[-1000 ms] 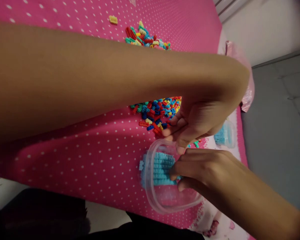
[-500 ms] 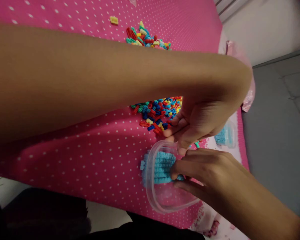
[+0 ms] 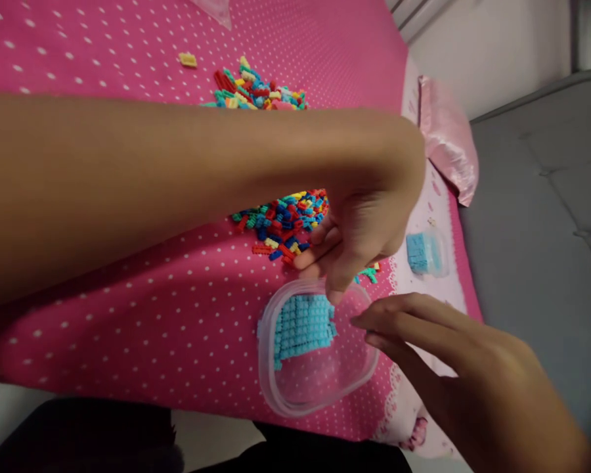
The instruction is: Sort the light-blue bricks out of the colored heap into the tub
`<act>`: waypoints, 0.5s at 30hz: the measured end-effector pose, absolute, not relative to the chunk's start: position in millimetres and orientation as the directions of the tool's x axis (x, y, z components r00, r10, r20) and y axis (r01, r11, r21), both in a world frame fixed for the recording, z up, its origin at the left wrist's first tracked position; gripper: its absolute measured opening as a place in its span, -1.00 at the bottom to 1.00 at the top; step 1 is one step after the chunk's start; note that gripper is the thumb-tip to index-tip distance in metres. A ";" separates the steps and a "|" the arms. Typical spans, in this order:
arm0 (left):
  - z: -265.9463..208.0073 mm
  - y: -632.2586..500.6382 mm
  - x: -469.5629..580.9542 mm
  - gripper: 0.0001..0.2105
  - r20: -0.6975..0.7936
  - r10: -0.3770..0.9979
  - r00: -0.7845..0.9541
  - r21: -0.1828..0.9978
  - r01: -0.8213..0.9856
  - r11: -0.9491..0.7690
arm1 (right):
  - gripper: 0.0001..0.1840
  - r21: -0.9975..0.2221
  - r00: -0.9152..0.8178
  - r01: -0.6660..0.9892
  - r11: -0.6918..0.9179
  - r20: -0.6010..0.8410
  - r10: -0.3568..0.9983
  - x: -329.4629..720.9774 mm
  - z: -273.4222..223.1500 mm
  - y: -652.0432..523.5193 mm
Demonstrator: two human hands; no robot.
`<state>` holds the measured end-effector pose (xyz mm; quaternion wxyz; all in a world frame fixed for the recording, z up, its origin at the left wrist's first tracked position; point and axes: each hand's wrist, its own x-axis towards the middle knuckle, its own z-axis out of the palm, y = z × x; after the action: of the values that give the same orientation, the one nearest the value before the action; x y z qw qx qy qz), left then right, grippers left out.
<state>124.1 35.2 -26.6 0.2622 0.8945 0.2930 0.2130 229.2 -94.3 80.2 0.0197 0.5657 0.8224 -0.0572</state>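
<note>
Inside the clear tub, blue bricks lie near the left hand pinching its far rim; the right hand, loosely parted, hovers empty at its right edge.

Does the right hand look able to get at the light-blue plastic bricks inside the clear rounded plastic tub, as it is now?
Probably yes: the right hand is near the open tub, and the left hand at the rim leaves the bricks uncovered.

Smooth, clear plastic is seen in the nearer container, studded plastic in its blue bricks, and glossy cloth on the pink pillow.
</note>
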 end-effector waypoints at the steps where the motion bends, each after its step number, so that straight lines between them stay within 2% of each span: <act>1: -15.5 42.5 119.6 -0.65 0.209 0.595 0.776 0.611 0.372 -0.699 | -0.76 -0.067 -0.348 0.937 0.344 -0.079 0.934 224.6 77.4 -95.8; 3: 9.7 58.4 112.5 -0.68 0.093 0.440 0.893 0.636 0.287 -0.716 | -0.75 -0.047 -0.330 0.944 0.327 -0.062 0.942 217.0 73.3 -98.4; 4: 22.6 66.1 110.3 -0.72 -0.077 0.294 0.953 0.626 0.275 -0.730 | -0.75 -0.040 -0.319 0.948 0.317 -0.067 0.945 214.2 71.6 -99.4; 5: 34.7 73.0 109.2 -0.78 -0.338 0.104 0.935 0.594 0.297 -0.748 | -0.76 -0.041 -0.305 0.952 0.303 -0.072 0.950 212.1 70.0 -100.1; 6: 45.0 78.6 108.8 -0.83 -0.569 -0.082 0.818 0.551 0.305 -0.777 | -0.76 -0.050 -0.292 0.956 0.289 -0.072 0.954 210.7 68.2 -100.6; 8: 58.5 85.6 109.6 -0.82 -0.613 -0.129 0.780 0.566 0.319 -0.760 | -0.78 -0.064 -0.279 0.959 0.276 -0.051 0.959 209.6 63.6 -100.9; 10: 62.6 87.8 111.0 -0.79 -0.590 -0.121 0.799 0.576 0.310 -0.757 | -0.78 -0.046 -0.281 0.959 0.281 -0.002 0.960 210.2 58.1 -100.5; 15: 57.0 87.6 114.0 -0.83 -0.582 -0.226 0.781 0.575 0.198 -0.794 | -0.83 0.117 -0.339 0.937 0.329 0.079 0.938 210.5 47.2 -97.3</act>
<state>114.0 87.6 57.0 0.3209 0.8875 -0.0080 -0.3305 210.5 -97.3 47.2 0.0016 0.5749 0.8151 0.0707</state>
